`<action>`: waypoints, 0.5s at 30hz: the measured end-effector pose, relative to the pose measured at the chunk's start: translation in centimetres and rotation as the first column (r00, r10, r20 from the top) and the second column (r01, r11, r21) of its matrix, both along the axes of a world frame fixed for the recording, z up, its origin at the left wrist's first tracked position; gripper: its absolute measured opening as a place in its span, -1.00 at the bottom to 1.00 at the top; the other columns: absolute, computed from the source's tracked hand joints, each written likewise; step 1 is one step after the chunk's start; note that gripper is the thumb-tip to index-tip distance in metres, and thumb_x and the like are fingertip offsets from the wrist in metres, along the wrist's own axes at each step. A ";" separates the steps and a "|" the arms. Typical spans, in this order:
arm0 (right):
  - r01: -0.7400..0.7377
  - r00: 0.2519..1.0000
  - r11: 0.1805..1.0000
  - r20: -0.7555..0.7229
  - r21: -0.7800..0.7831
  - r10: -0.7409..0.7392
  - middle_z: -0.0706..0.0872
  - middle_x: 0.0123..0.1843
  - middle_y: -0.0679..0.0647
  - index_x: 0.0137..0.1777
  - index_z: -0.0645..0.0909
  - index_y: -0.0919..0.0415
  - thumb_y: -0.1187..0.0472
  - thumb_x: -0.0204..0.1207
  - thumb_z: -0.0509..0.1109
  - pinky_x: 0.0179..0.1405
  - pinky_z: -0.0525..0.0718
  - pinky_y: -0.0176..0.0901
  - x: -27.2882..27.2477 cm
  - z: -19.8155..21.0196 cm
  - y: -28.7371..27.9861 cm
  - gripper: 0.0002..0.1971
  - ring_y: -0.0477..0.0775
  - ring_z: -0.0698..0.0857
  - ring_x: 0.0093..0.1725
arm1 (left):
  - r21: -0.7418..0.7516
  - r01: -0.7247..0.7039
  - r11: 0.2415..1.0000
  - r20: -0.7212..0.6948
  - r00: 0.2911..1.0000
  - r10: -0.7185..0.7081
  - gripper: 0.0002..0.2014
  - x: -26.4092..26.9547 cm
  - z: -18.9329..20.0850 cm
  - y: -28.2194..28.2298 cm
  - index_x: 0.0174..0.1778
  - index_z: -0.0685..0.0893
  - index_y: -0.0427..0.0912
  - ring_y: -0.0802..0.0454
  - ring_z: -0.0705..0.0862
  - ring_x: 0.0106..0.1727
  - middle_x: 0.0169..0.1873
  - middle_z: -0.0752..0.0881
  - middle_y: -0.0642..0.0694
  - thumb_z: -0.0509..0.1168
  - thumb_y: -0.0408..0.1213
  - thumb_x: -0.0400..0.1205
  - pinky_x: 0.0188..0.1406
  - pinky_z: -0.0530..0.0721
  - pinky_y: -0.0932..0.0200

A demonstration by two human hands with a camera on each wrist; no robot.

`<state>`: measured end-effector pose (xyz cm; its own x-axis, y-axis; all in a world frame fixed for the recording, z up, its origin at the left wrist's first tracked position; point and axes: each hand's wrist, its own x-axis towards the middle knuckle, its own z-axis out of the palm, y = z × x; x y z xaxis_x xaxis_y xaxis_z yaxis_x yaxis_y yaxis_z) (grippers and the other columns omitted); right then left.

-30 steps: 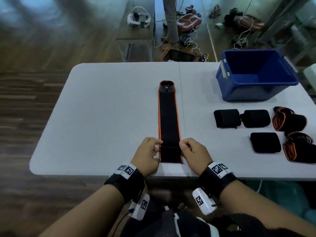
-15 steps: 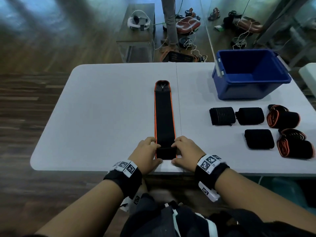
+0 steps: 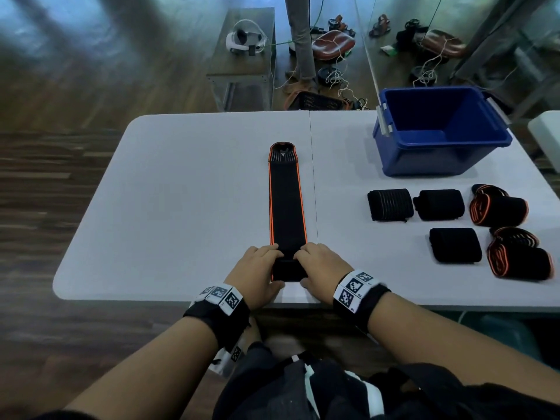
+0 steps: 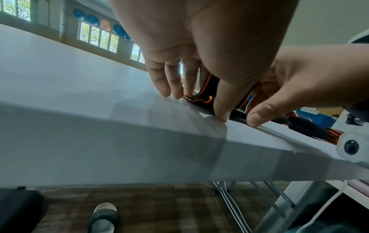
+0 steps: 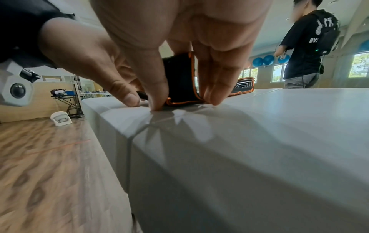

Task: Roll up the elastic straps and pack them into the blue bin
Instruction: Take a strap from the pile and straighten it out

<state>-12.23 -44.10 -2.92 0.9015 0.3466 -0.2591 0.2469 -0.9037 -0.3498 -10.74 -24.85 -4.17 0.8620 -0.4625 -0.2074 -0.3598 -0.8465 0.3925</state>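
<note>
A long black elastic strap (image 3: 286,204) with orange edges lies flat down the middle of the white table (image 3: 181,192). Its near end is folded over into the start of a roll (image 3: 288,269) at the table's front edge. My left hand (image 3: 257,272) pinches the left side of that fold (image 4: 201,97), thumb under and fingers on top. On the other side my right hand (image 3: 321,268) pinches the fold (image 5: 179,88) the same way. The blue bin (image 3: 439,131) stands at the far right with nothing visible in it.
Several rolled straps lie right of the seam: three plain black ones (image 3: 391,204) and two with orange edges (image 3: 500,207). Beyond the table are a side table with a headset (image 3: 245,40), cables and stools. A person (image 5: 307,47) stands behind the table.
Both hands folded the strap's near end over and now press and pinch the fold. The head view shifted slightly, so the table contents sit a little further left.
</note>
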 end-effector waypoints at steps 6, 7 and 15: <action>-0.002 1.000 1.000 -0.025 0.024 0.002 0.60 0.23 0.09 0.37 0.64 0.13 0.11 0.62 0.25 0.22 0.62 0.01 0.9 0.4 -0.2 -0.64 0.14 0.60 0.20 | -0.034 -0.026 0.999 0.007 1.000 0.026 -0.63 0.2 -0.1 0.3 0.34 0.74 0.00 -0.05 0.47 0.43 0.57 0.50 0.03 0.34 0.01 0.65 0.45 0.40 0.14; 0.013 0.999 0.999 -0.041 0.034 -0.012 0.62 0.20 0.09 0.36 0.64 0.12 0.11 0.63 0.23 0.18 0.63 0.00 1.4 0.7 -0.1 -0.65 0.14 0.62 0.17 | -0.049 -0.044 0.998 -0.004 0.999 0.043 -0.67 0.4 -0.1 0.2 0.29 0.77 -0.01 -0.05 0.50 0.40 0.53 0.54 0.02 0.33 -0.01 0.66 0.42 0.42 0.14; 0.280 0.958 0.948 -0.099 0.153 -0.267 0.75 0.07 0.16 0.32 0.54 0.10 0.13 0.64 0.30 0.03 0.70 -0.02 3.8 1.1 0.0 -0.72 0.17 0.72 0.03 | -0.264 -0.375 0.889 -0.096 0.927 0.363 -0.65 1.8 0.8 -1.2 0.36 0.59 0.01 0.01 0.68 -0.06 -0.08 0.71 0.04 0.37 -0.13 0.65 -0.07 0.54 0.18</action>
